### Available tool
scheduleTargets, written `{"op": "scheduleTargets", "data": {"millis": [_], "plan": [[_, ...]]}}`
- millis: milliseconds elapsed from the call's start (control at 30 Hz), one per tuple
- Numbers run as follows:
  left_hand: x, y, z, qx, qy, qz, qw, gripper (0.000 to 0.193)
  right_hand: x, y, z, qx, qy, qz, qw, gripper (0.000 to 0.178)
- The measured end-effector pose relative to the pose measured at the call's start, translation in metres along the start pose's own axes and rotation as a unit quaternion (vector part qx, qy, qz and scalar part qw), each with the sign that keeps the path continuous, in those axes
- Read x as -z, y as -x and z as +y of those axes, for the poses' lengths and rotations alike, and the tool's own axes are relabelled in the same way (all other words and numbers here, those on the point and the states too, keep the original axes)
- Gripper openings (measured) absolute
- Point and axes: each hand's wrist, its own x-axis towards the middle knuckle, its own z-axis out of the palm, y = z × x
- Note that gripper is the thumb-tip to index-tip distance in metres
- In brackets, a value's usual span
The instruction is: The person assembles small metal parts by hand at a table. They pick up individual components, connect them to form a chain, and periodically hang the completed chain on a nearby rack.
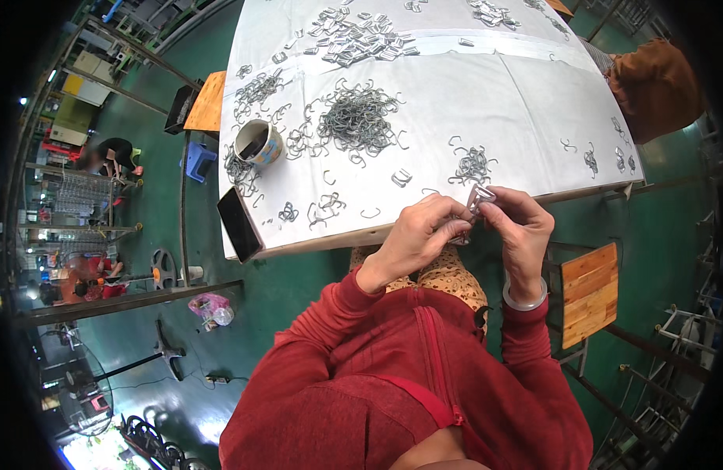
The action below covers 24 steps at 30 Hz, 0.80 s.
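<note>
At the table's front edge, my left hand (421, 235) and my right hand (521, 228) meet around a small shiny metal buckle-like piece (479, 197). Thumb and fingers of each hand pinch it, and the fingertips partly cover it. Just beyond my hands lies a small heap of bent wire hooks (472, 164). A loose metal buckle-like piece (401, 178) rests to the left of that heap. Farther left is a large pile of wire hooks (360, 117), and behind it a spread of flat shiny metal pieces (360, 37).
A patterned cup (269, 149) with something dark inside stands at the left of the white-covered table (471, 102). Near the left corner lies a black phone (240, 225). Another person's brown sleeve (657, 86) is at the far right. A wooden stool (589, 295) stands right of me.
</note>
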Motion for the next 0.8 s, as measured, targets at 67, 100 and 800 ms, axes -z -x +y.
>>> {"op": "scheduleTargets", "data": {"millis": [67, 100, 800], "plan": [[0.000, 0.000, 0.004, -0.004, -0.027, -0.008, 1.000, 0.013, 0.000, 0.003, 0.001, 0.021, -0.013, 0.013, 1.000, 0.020], [0.000, 0.000, 0.005, -0.005, -0.040, -0.011, 0.999, 0.014, 0.000, 0.005, 0.002, 0.031, -0.019, 0.019, 0.999, 0.020], [0.087, -0.158, -0.159, -0.093, -0.497, 0.049, 0.862, 0.010, 0.031, 0.014, -0.010, -0.016, -0.034, -0.037, 0.999, 0.019]]}}
